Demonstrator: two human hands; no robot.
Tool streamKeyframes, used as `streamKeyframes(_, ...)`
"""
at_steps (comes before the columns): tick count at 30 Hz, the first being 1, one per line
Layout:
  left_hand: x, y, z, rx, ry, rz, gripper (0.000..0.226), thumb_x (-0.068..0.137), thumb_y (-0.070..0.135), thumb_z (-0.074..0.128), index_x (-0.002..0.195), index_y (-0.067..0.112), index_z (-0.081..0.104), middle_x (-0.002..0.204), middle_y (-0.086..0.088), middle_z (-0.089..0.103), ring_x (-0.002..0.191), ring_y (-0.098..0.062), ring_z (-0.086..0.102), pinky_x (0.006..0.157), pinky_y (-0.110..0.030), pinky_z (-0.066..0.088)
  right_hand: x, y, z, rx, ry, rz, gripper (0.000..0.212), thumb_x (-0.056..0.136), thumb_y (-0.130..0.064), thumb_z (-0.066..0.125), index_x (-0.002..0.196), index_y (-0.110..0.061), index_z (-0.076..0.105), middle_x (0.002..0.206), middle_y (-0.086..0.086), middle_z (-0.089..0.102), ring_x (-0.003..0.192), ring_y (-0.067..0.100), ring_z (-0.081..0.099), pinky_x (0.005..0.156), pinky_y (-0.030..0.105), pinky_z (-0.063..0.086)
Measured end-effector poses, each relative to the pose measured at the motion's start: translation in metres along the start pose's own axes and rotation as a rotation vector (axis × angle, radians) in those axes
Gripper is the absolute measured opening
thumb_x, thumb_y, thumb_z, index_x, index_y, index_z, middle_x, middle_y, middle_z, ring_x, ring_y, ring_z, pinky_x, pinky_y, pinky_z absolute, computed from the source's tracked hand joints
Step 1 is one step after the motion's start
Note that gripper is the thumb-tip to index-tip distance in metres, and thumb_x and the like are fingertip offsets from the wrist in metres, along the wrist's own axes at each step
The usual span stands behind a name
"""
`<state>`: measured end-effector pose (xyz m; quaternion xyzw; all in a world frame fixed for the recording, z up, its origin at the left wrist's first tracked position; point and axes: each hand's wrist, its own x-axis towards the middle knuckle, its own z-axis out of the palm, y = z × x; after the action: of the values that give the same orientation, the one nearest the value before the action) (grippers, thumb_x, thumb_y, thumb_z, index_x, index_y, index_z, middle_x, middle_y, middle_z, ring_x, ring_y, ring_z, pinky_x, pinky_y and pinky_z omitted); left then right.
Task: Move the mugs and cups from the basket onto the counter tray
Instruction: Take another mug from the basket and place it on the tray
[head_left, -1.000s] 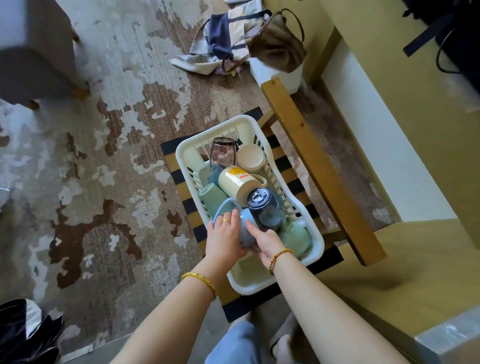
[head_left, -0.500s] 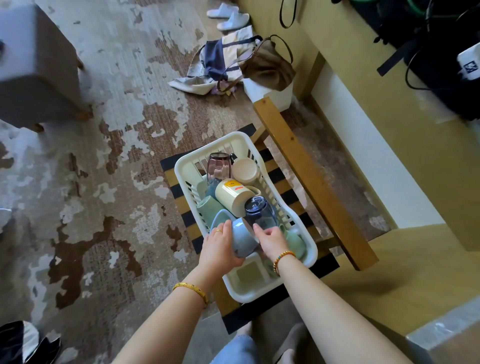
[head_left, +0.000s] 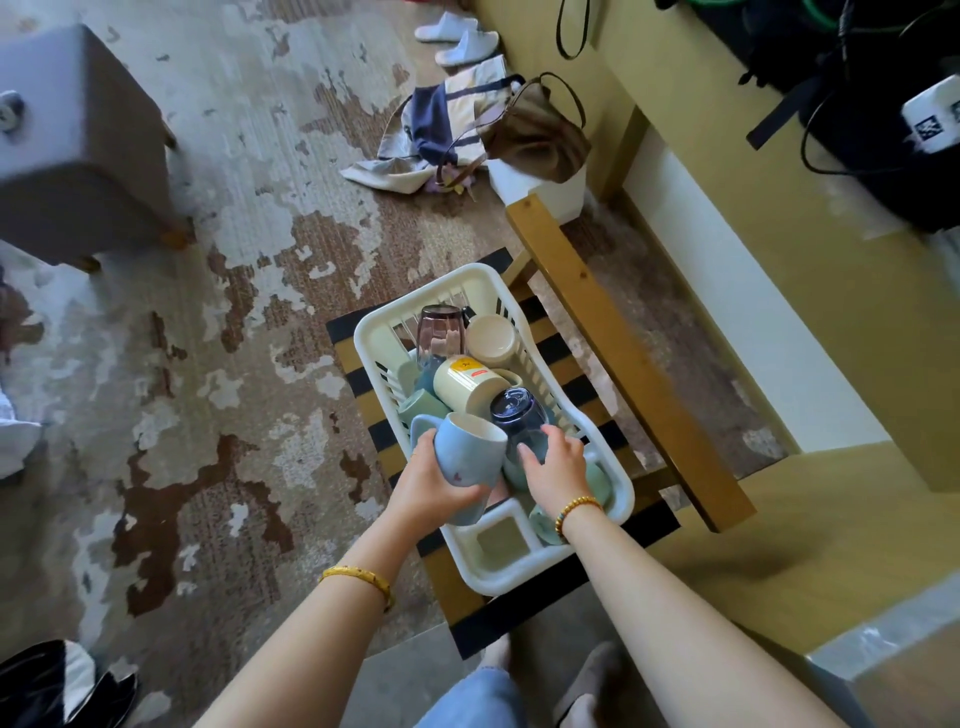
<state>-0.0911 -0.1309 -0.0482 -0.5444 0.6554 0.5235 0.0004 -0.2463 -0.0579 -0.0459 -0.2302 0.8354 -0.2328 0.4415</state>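
A white slatted basket (head_left: 618, 470) sits on a striped stool seat, holding several cups. My left hand (head_left: 434, 486) grips a pale blue mug (head_left: 470, 454), tilted with its cream inside facing away, lifted just above the basket's near half. My right hand (head_left: 556, 467) wraps the lower part of an upturned dark blue glass (head_left: 514, 413) inside the basket. Behind them lie a cream mug with an orange label (head_left: 467, 387), a purple glass (head_left: 440, 332), a cream cup (head_left: 491, 338) and green mugs (head_left: 421, 408). No counter tray is in view.
A wooden stool frame (head_left: 618, 353) runs along the basket's right side. A yellow-green counter (head_left: 831, 519) lies to the right, with black bags on its far part. Tote bags (head_left: 483, 130) and slippers lie on the patterned rug; a grey stool (head_left: 78, 150) stands at far left.
My left hand has closed round the pale blue mug and raised it, turning its mouth upward. My right hand has slid onto the dark blue glass. The camera has tilted up.
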Motion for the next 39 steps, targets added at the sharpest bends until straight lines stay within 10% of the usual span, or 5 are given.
streamKeyframes(14, -0.025, 0.095, -0.017, -0.003, -0.149, 0.174, 0.079, 0.061, 0.041, 0.082, 0.122, 0.030, 0.034, 0.108, 0.004, 0.053, 0.092, -0.011, 0.059, 0.062, -0.019, 0.050, -0.057, -0.044, -0.075, 0.383, -0.210, -0.131, 0.053, 0.086, -0.056, 0.046, 0.126, -0.022, 0.043, 0.127, 0.005, 0.053, 0.104, 0.012, 0.053, 0.088, 0.029, 0.046)
streamKeyframes(22, -0.047, 0.205, 0.007, 0.365, -0.289, 0.605, 0.064, 0.062, 0.040, 0.079, 0.112, 0.019, 0.046, 0.104, 0.000, 0.059, 0.093, -0.016, 0.060, 0.079, -0.038, 0.053, -0.089, -0.042, -0.160, 0.535, 0.034, -0.154, 0.045, 0.079, -0.045, 0.066, 0.107, -0.014, 0.048, 0.107, 0.009, 0.060, 0.100, 0.026, 0.062, 0.084, 0.043, 0.054)
streamKeyframes(31, -0.106, 0.295, 0.107, 0.539, -0.215, 0.985, 0.088, 0.066, 0.055, 0.074, 0.139, 0.025, 0.035, 0.134, 0.004, 0.045, 0.124, -0.016, 0.041, 0.099, -0.028, 0.036, -0.151, 0.035, -0.267, 0.779, 0.377, -0.131, 0.044, 0.081, -0.047, 0.063, 0.106, -0.011, 0.057, 0.099, 0.009, 0.064, 0.079, 0.016, 0.064, 0.049, 0.022, 0.051)
streamKeyframes(35, -0.136, 0.312, 0.163, 0.322, -0.065, 0.974, 0.092, 0.067, 0.058, 0.071, 0.142, 0.029, 0.026, 0.149, 0.005, 0.019, 0.136, -0.016, 0.016, 0.109, -0.034, 0.024, -0.177, 0.083, -0.305, 1.065, 0.465, -0.120, 0.052, 0.081, -0.056, 0.057, 0.114, -0.016, 0.056, 0.109, 0.011, 0.064, 0.099, 0.027, 0.063, 0.081, 0.046, 0.057)
streamKeyframes(39, -0.169, 0.327, 0.225, 0.048, -0.301, 0.759, 0.082, 0.079, 0.046, 0.066, 0.144, 0.023, 0.022, 0.147, -0.008, 0.023, 0.137, -0.024, 0.024, 0.110, -0.043, 0.033, -0.207, 0.128, -0.337, 1.263, 0.525, -0.162, 0.040, 0.085, -0.052, 0.053, 0.110, -0.022, 0.061, 0.111, 0.011, 0.065, 0.102, 0.027, 0.063, 0.083, 0.049, 0.055)
